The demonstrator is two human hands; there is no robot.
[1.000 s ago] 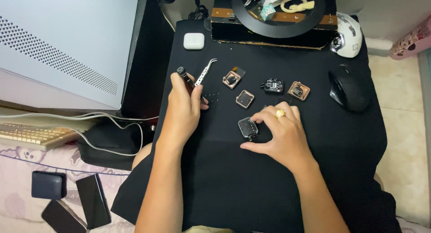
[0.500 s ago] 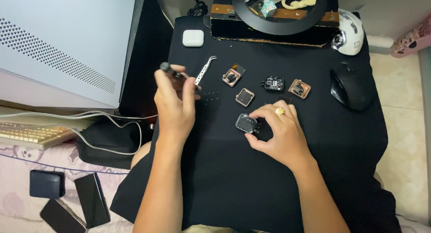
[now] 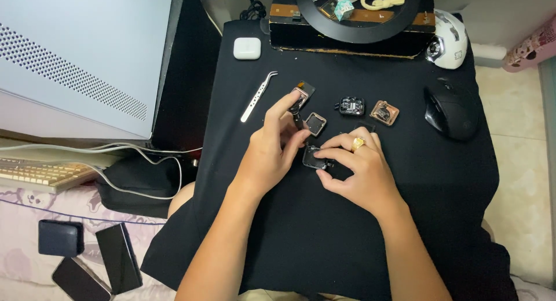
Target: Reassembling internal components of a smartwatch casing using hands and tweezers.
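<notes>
My left hand (image 3: 272, 153) grips a small black screwdriver (image 3: 297, 112), its tip pointed down at a small black square watch case (image 3: 313, 157). My right hand (image 3: 356, 168), with a gold ring, pinches that case against the black cloth (image 3: 417, 208). Just above my hands lie other small square watch parts: a black one (image 3: 316, 123), a rose-coloured one (image 3: 303, 92), a dark module (image 3: 351, 106) and a copper-toned one (image 3: 385, 112). Silver tweezers (image 3: 258, 96) rest to the left of them.
A black mouse (image 3: 450, 111) and a white mouse (image 3: 449, 43) sit at the right. A white earbud case (image 3: 247, 48) and a black ring-shaped lamp on a box (image 3: 356, 17) are at the back. A grey computer case (image 3: 75, 57), keyboard (image 3: 40, 174) and phones (image 3: 87, 260) lie left.
My left hand carried the screwdriver from the left, near the tweezers, across to the watch case under my right hand. My right hand stayed on the case.
</notes>
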